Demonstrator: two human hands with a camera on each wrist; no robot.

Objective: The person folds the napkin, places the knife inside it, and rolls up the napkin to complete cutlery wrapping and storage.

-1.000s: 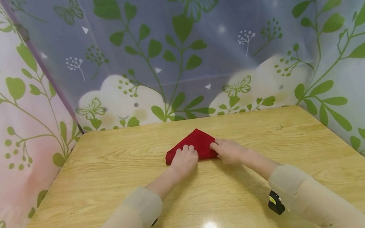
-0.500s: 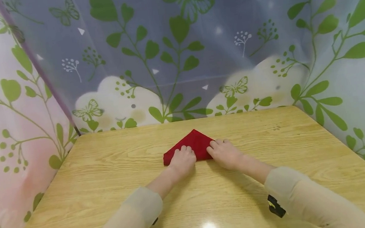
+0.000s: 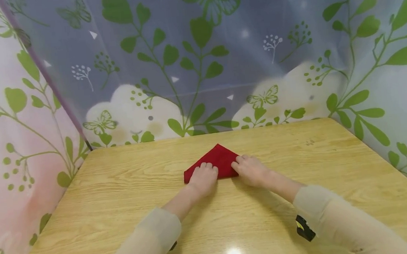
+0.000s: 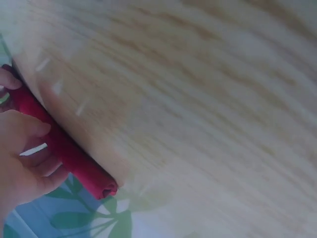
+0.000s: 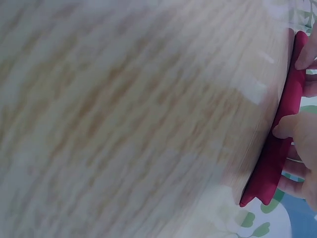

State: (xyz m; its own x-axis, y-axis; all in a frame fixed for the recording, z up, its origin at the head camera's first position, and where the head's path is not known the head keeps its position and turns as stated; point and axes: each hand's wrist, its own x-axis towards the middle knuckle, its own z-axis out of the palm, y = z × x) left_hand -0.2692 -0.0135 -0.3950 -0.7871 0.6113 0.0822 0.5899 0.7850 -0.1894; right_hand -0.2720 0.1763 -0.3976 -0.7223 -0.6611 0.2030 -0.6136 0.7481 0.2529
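A red cloth [image 3: 218, 158] lies on the wooden table, its far part a flat triangle pointing away from me. Its near edge is a rolled tube, whose spiral end [image 4: 106, 188] shows in the left wrist view. My left hand [image 3: 203, 179] grips the left half of the roll, thumb on the near side and fingers over the top. Gripping the right part is my right hand [image 3: 251, 171], its thumb pressed against the roll in the right wrist view. A stretch of red cloth shows between the two hands.
The wooden table [image 3: 131, 214] reaches back to a printed curtain [image 3: 198, 63] with leaves and butterflies. Similar curtain sides stand at left and right. A small black device [image 3: 304, 228] sits under the right sleeve.
My right hand has shifted from the cloth's right end slightly inward, its fingers now further over the roll. The left hand stays in about the same place on it.
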